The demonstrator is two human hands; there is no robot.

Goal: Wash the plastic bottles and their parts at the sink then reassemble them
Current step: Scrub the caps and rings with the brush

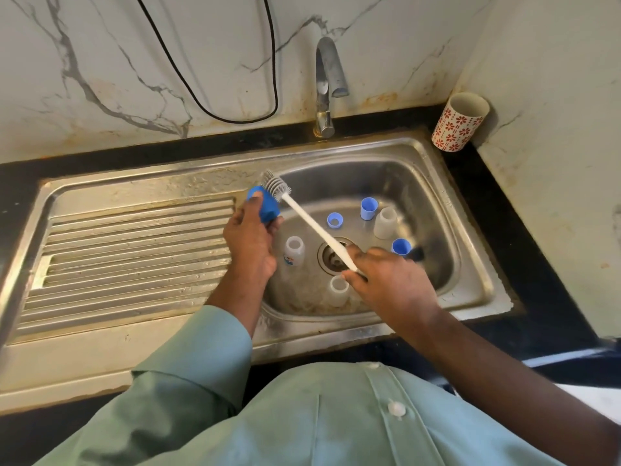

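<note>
A person in a green shirt leans over a steel sink, the left hand gripping a blue bottle cap above the basin's 10 o'clock rim. The thumb lies on top of the cap and the fingers curl around its far side, hiding much of it. The right hand pinches the lower end of a white bottle brush; its grey bristle head touches the cap's open end. The handle's tip is lost under the fingers.

In the basin, a clear bottle with a small printed picture stands at 9 o'clock of the drain. Another clear piece, partly covered by the right thumb, stands at 6 o'clock. A blue ring lies at 12 o'clock. A pale blue cup-shaped cap and a frosted bottle stand at 1 o'clock. A blue cap at 3 o'clock is half hidden behind the right hand, and a dark blurred object beside it cannot be made out.

A tap rises at the sink's 12 o'clock, and a red-flowered tumbler stands at 2 o'clock.
</note>
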